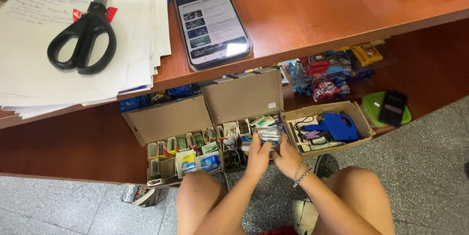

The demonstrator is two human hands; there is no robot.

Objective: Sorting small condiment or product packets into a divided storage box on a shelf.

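Both my hands reach down under the wooden counter (312, 25) into an open cardboard box (244, 99) full of small packets. My left hand (257, 157) and my right hand (287, 157), which wears bead bracelets, together grip a small silvery-blue packet (267, 135) just above the box's right end. A second open cardboard box (168, 120) with several small green, white and blue packets stands to the left. My bare knees show at the bottom.
On the counter lie black scissors (84, 37) on a stack of papers (132, 44) and a lit phone (211, 20). A third box (359, 118) to the right holds a blue price-label gun (337, 126). A green lid with a dark device (392, 108) lies farther right, wrapped packages (327, 76) behind.
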